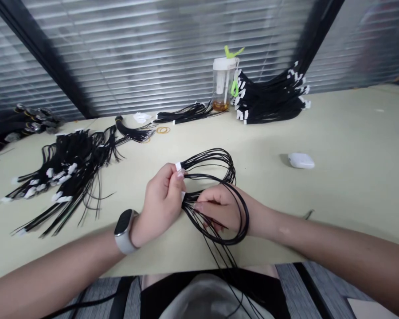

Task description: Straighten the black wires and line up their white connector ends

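Holding: left hand pinched tight on black cable bundle, coiled above table's near edge | right hand through coil, fingers curled at strands, closure unclear | keep pinch firm, loops even, tails untangled | farther: white earbud case, then lidded bottle beside tied cable stack

text: none legible | labels, brands: none legible | numbers, signs: none legible

Cables in hands above table — cup behind, wire pile left, case right
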`<state>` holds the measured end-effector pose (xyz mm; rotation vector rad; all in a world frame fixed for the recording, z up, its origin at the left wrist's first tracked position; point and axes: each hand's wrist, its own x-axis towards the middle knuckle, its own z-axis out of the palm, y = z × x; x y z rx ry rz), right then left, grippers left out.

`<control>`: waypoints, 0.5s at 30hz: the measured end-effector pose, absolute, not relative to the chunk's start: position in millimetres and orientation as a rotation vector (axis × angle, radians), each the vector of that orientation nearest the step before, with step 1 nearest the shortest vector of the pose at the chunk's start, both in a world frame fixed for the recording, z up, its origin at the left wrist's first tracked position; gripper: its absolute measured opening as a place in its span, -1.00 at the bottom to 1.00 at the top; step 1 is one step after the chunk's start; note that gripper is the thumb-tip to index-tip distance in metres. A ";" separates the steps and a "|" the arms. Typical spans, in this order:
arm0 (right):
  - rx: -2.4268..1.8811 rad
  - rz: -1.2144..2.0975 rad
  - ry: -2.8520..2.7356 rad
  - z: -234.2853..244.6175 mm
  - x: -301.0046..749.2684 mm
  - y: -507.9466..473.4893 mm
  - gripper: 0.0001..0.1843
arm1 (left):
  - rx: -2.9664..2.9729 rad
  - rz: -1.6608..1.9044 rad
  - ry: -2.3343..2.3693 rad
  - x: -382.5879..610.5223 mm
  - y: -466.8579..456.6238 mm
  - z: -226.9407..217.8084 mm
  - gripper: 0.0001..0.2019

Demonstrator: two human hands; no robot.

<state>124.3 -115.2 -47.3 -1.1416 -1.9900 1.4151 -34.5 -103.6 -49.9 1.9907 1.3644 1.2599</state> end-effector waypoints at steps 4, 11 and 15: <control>-1.165 1.235 -2.115 -44.3 124.1 -115.9 -0.72 | 2.003 1.240 1.342 -35.2 -103.0 -51.1 -0.71; -1.239 0.655 -2.437 -30.2 140.5 -118.0 -0.84 | 2.006 1.191 1.331 -35.7 -100.9 -49.9 -0.71; -1.453 0.498 -2.384 -11.5 171.6 -109.9 -0.79 | 1.972 1.186 1.361 -35.3 -96.3 -49.9 -0.67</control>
